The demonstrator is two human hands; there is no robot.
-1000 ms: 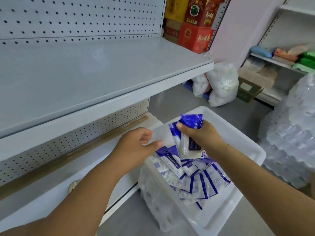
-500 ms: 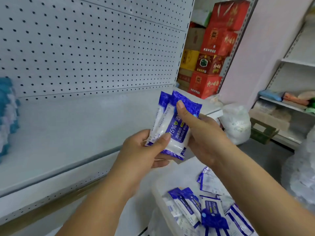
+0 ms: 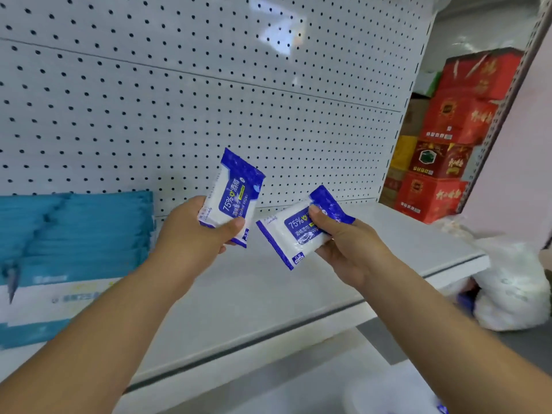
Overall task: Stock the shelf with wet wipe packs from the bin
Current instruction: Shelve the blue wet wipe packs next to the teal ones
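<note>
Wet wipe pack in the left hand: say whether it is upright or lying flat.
Upright, leaning slightly. The left hand grips the pack by its lower end, blue end up, above the shelf.

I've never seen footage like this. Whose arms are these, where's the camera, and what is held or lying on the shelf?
There is no machine: these are a person's bare arms, filmed by a camera worn on the head, looking forward and down. The left hand grips one blue-and-white wet wipe pack; the right hand pinches a second pack, tilted. Both hang above the white shelf, not yet set down. Teal packages lie stacked on the shelf at left; red boxes stand beyond its right end.
</note>
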